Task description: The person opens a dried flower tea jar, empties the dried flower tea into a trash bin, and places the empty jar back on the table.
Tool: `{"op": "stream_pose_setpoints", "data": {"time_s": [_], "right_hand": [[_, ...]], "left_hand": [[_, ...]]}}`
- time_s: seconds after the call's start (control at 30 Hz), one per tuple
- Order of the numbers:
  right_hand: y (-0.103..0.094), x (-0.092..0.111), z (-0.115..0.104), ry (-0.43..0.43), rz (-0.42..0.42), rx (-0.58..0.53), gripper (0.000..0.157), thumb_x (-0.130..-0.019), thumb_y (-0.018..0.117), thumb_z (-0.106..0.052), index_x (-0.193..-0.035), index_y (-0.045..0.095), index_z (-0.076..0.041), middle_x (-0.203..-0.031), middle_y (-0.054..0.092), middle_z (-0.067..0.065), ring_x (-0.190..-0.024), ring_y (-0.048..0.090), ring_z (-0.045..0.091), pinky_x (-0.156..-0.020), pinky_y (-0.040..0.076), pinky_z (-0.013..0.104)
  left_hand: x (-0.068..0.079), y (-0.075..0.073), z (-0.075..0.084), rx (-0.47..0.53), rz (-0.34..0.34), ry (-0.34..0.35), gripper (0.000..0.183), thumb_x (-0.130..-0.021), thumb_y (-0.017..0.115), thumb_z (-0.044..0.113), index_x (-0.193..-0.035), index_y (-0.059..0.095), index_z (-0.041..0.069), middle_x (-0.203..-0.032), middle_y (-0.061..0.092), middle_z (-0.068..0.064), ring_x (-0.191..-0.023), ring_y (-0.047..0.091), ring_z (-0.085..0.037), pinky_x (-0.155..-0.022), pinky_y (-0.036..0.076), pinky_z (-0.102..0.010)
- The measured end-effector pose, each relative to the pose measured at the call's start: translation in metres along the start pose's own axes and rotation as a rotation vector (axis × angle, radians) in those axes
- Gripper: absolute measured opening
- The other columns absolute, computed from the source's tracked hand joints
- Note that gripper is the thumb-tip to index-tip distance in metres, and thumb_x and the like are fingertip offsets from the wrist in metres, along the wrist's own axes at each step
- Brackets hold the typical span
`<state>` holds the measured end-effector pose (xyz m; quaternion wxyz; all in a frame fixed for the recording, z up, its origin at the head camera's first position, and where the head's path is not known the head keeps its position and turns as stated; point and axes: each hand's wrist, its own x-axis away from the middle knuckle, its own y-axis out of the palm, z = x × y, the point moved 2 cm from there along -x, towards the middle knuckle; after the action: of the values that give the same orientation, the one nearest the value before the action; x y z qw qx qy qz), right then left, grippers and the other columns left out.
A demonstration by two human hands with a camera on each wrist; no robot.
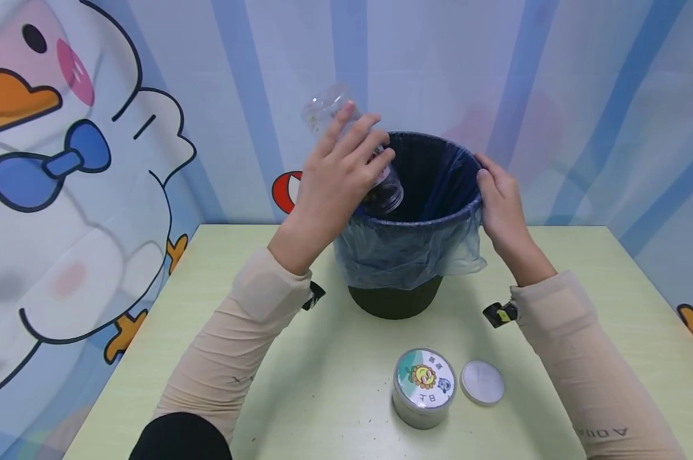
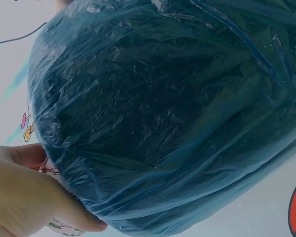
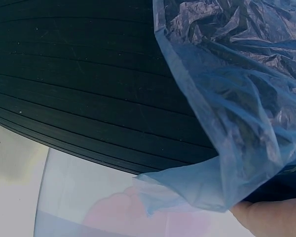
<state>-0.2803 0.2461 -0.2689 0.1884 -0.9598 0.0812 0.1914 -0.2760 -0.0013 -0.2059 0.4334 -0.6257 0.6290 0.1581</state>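
My left hand (image 1: 337, 172) grips a clear plastic jar (image 1: 326, 105), tilted with its threaded, uncapped mouth down inside the rim of a black trash bin (image 1: 395, 303). A thin blue bin liner (image 1: 409, 255) is folded over the bin's rim and hangs round its outside. On the far right of the rim, my right hand (image 1: 504, 198) holds the edge, thumb on top of the liner. Bunched liner (image 2: 163, 108) fills most of the left wrist view, where the left hand and a printed part of the jar show at lower left. The bin's bottom is hidden.
Nearer on the pale table (image 1: 300, 409) stands a round canister (image 1: 423, 390) with a sunflower-face label on top. A white lid (image 1: 483, 383) lies flat to its right. Small dark crumbs dot the tabletop. Behind the bin hangs a cartoon-printed backdrop (image 1: 254, 96).
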Motion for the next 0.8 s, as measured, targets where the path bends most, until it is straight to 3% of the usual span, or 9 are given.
{"op": "stream_pose_setpoints", "data": {"time_s": [0.27, 0.43, 0.67, 0.8], "right_hand": [[0.0016, -0.0006, -0.0003, -0.003, 0.000, -0.005, 0.050, -0.109, 0.028, -0.021, -0.152, 0.034, 0.003, -0.158, 0.030, 0.016, -0.147, 0.023, 0.028, -0.120, 0.016, 0.039], [0.0014, -0.0003, 0.0003, 0.006, -0.001, -0.001, 0.050, -0.108, 0.027, -0.021, -0.153, 0.033, 0.002, -0.159, 0.029, 0.016, -0.147, 0.022, 0.028, -0.120, 0.016, 0.039], [0.0000, -0.0011, 0.0011, 0.008, -0.003, -0.008, 0.051, -0.109, 0.027, -0.022, -0.153, 0.033, 0.002, -0.159, 0.029, 0.016, -0.147, 0.022, 0.028, -0.120, 0.016, 0.039], [-0.0002, -0.0020, 0.0018, 0.006, -0.004, -0.009, 0.050, -0.108, 0.027, -0.021, -0.153, 0.032, 0.003, -0.159, 0.028, 0.016, -0.147, 0.022, 0.028, -0.120, 0.016, 0.040]], "left_hand": [[0.0016, 0.0008, 0.0018, 0.015, -0.002, -0.024, 0.039, -0.101, 0.046, -0.004, -0.109, 0.077, 0.018, -0.114, 0.068, 0.000, -0.127, 0.051, -0.021, -0.121, 0.014, -0.040], [0.0032, 0.0037, 0.0002, -0.002, 0.045, -0.033, 0.037, -0.102, 0.046, -0.002, -0.107, 0.077, 0.019, -0.113, 0.069, 0.000, -0.126, 0.052, -0.021, -0.120, 0.019, -0.040], [0.0024, 0.0001, -0.0028, 0.047, -0.030, -0.010, 0.030, -0.101, 0.056, 0.004, -0.116, 0.075, 0.020, -0.120, 0.067, 0.001, -0.132, 0.047, -0.021, -0.121, 0.013, -0.041], [0.0016, -0.0002, -0.0030, 0.062, -0.018, -0.024, 0.029, -0.101, 0.055, 0.005, -0.116, 0.075, 0.021, -0.120, 0.067, 0.001, -0.132, 0.048, -0.021, -0.121, 0.014, -0.041]]}}
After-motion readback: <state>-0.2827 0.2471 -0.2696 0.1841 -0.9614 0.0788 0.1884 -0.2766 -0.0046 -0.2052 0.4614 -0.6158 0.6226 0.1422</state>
